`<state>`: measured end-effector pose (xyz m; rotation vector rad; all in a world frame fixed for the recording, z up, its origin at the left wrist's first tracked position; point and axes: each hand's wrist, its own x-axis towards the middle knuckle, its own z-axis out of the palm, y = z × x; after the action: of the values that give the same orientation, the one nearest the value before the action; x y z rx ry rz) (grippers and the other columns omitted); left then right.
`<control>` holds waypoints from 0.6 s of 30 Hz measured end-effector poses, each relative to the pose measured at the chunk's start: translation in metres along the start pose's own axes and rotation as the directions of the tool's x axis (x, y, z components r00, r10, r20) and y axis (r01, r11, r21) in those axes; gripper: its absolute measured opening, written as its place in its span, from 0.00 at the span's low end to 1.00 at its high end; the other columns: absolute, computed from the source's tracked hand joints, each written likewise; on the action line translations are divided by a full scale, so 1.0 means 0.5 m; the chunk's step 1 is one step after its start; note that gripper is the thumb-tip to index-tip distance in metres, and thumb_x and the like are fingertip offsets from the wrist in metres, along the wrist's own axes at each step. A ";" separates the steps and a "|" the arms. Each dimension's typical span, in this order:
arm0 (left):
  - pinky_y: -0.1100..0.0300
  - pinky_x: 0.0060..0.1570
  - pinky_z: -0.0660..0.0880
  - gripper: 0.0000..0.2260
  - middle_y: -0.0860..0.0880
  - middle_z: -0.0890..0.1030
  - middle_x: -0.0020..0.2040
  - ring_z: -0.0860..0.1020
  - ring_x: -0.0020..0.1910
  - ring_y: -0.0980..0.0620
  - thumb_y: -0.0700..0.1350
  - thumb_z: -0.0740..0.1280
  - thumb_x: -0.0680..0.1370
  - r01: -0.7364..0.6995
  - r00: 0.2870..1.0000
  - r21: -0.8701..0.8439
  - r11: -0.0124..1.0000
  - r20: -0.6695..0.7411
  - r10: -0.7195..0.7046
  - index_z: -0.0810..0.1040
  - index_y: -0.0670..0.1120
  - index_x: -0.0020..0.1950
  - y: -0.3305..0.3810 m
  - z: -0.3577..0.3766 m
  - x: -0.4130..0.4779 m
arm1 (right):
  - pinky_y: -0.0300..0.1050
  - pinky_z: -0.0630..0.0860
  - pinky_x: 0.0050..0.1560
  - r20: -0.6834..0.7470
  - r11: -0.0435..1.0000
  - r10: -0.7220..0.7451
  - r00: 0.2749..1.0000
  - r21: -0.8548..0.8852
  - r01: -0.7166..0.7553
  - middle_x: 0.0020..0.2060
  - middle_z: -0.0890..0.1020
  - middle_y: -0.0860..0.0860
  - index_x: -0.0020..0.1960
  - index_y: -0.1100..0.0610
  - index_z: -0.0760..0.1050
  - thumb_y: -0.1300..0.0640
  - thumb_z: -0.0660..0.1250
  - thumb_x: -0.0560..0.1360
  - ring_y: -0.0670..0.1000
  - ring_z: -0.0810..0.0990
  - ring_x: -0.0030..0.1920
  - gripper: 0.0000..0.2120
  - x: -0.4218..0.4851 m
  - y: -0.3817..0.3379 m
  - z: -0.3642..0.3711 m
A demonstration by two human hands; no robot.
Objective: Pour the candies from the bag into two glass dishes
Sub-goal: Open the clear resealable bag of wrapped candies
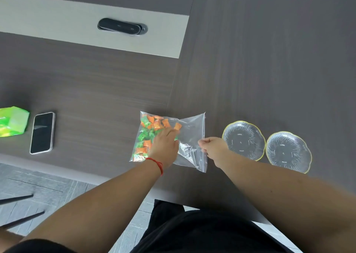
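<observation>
A person stands at a dark wood-grain table (269, 60), both bare arms reaching forward over its near edge. On it lies a clear plastic bag (190, 135), flat, its long axis running from 9 o'clock to 3 o'clock. The candies (152, 125), orange and green in their wrappers, are heaped in the 9 o'clock half; the 3 o'clock half is slack, empty film ending in the bag's mouth edge.

At 3 o'clock of the bag, just beside it, sit 2 glass dishes with yellow rims: the nearer dish (243, 140) close to the mouth edge, the farther dish (288, 151) touching or almost touching its neighbour. Both look empty, so pouring has apparently not begun.

The left hand (165, 146), a red cord at its wrist, lies palm down and loosely spread on the candy heap, pressing rather than gripping. The right hand (210, 146) is closed in a pinch on the mouth edge at its 3 o'clock side; whether it holds 1 layer of film or both cannot be told.

The move ahead turns on this: the mouth already faces the dishes, and the right hand is the nearer to them. Opening and tilting toward 3 o'clock would likely send the candies into the nearer dish.

At far 9 o'clock rest a phone (42, 133) and a green packet (12, 123).
</observation>
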<state>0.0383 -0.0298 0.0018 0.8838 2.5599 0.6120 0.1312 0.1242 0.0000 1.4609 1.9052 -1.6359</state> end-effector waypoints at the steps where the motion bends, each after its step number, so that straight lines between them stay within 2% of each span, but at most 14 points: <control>1: 0.55 0.62 0.69 0.14 0.47 0.76 0.65 0.75 0.61 0.46 0.44 0.61 0.79 0.044 0.999 -0.138 0.989 0.009 -0.044 0.76 0.46 0.63 0.022 -0.012 -0.004 | 0.39 0.72 0.34 0.044 0.998 0.006 0.999 0.066 -0.009 0.26 0.75 0.50 0.34 0.53 0.78 0.58 0.68 0.75 0.49 0.72 0.30 0.11 -0.007 -0.010 -0.003; 4: 0.60 0.52 0.72 0.11 0.51 0.80 0.53 0.78 0.50 0.51 0.47 0.63 0.79 0.247 0.969 -0.411 0.877 0.125 -0.214 0.79 0.46 0.58 0.072 -0.033 -0.003 | 0.33 0.74 0.31 0.194 0.984 -0.027 0.981 0.177 -0.008 0.30 0.76 0.53 0.39 0.57 0.77 0.61 0.69 0.75 0.47 0.73 0.31 0.06 -0.028 -0.048 -0.013; 8: 0.49 0.56 0.78 0.04 0.42 0.84 0.47 0.82 0.49 0.43 0.46 0.67 0.76 0.400 0.915 -0.615 0.679 0.228 -0.333 0.79 0.48 0.44 0.091 -0.052 0.013 | 0.33 0.77 0.30 0.330 0.969 -0.067 0.942 0.248 -0.017 0.36 0.79 0.56 0.44 0.61 0.77 0.63 0.65 0.78 0.48 0.77 0.35 0.05 -0.047 -0.086 -0.015; 10: 0.49 0.56 0.79 0.03 0.39 0.84 0.47 0.82 0.46 0.44 0.44 0.69 0.76 0.428 0.901 -0.663 0.615 0.258 -0.349 0.80 0.45 0.45 0.088 -0.065 0.015 | 0.36 0.78 0.34 0.352 0.971 -0.072 0.933 0.237 -0.014 0.35 0.81 0.53 0.45 0.59 0.79 0.62 0.65 0.78 0.47 0.78 0.35 0.06 -0.053 -0.096 -0.018; 13: 0.53 0.55 0.80 0.10 0.42 0.84 0.49 0.83 0.46 0.47 0.44 0.72 0.74 0.418 0.908 -0.690 0.591 0.292 -0.302 0.81 0.42 0.52 0.086 -0.082 0.011 | 0.39 0.78 0.41 0.361 0.984 -0.075 0.930 0.177 0.011 0.34 0.84 0.50 0.45 0.57 0.80 0.61 0.66 0.76 0.45 0.82 0.35 0.04 -0.059 -0.108 -0.020; 15: 0.57 0.54 0.79 0.11 0.45 0.84 0.48 0.82 0.46 0.50 0.46 0.72 0.74 0.387 0.922 -0.679 0.623 0.283 -0.264 0.81 0.43 0.54 0.090 -0.093 0.003 | 0.38 0.77 0.40 0.358 0.984 -0.069 0.931 0.180 0.004 0.36 0.83 0.53 0.45 0.58 0.80 0.62 0.68 0.74 0.45 0.80 0.35 0.03 -0.062 -0.118 -0.016; 18: 0.62 0.50 0.78 0.05 0.50 0.83 0.42 0.80 0.43 0.53 0.42 0.72 0.73 0.376 0.927 -0.683 0.626 0.284 -0.246 0.82 0.48 0.48 0.087 -0.100 -0.008 | 0.37 0.74 0.36 0.375 0.975 -0.052 0.925 0.222 -0.035 0.36 0.82 0.54 0.45 0.60 0.80 0.64 0.68 0.74 0.46 0.77 0.33 0.03 -0.071 -0.127 -0.012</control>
<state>0.0390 -0.0154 0.0663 0.1777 1.9430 1.2572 0.1007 0.1188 0.0664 1.0990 1.5555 -2.0193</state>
